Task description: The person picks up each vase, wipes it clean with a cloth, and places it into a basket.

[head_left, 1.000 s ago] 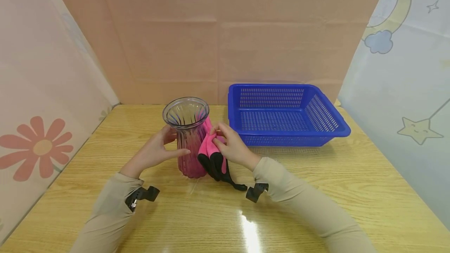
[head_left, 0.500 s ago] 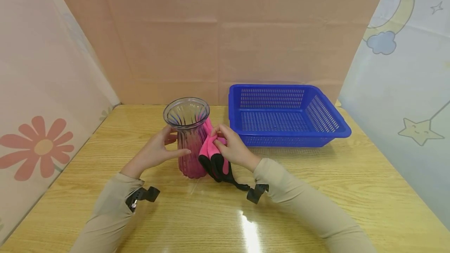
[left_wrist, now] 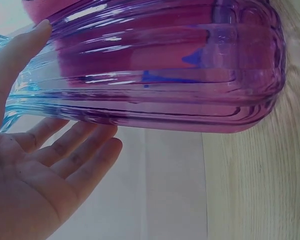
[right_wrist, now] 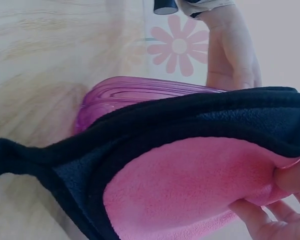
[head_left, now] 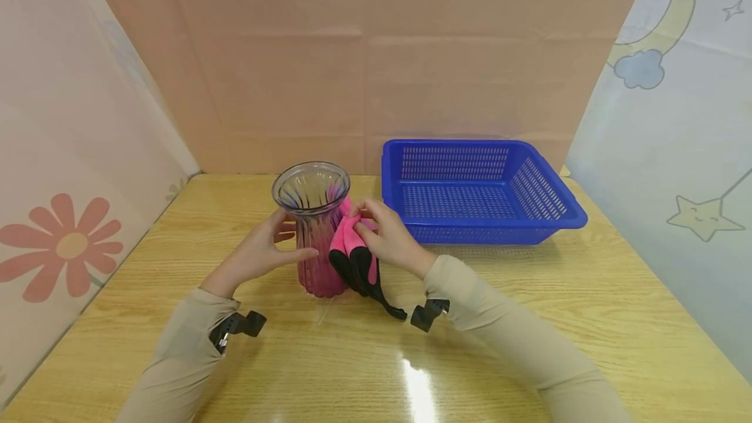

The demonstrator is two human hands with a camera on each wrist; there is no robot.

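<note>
A ribbed glass vase (head_left: pixel 314 240), grey at the flared rim and pink-purple below, stands upright on the table. My left hand (head_left: pixel 261 250) holds its left side, thumb at the front and fingers behind; in the left wrist view the thumb and fingertips lie along opposite sides of the glass (left_wrist: pixel 180 65). With thumb and fingers, my right hand (head_left: pixel 388 234) pinches a fleecy pink cloth with black edging (head_left: pixel 355 247) against the vase's right side. A black strap-like end (head_left: pixel 390 309) hangs toward the tabletop. In the right wrist view the cloth (right_wrist: pixel 175 185) hides much of the vase.
An upright blue plastic basket (head_left: pixel 470 230) with slotted walls stands behind and right of the right hand. The wood-grain table (head_left: pixel 329 371) meets a tan back sheet (head_left: pixel 282 83), with printed panels at both sides.
My right hand has shifted slightly up and left with the cloth, whose black end has swung a little left. The left hand and vase stay in place.
</note>
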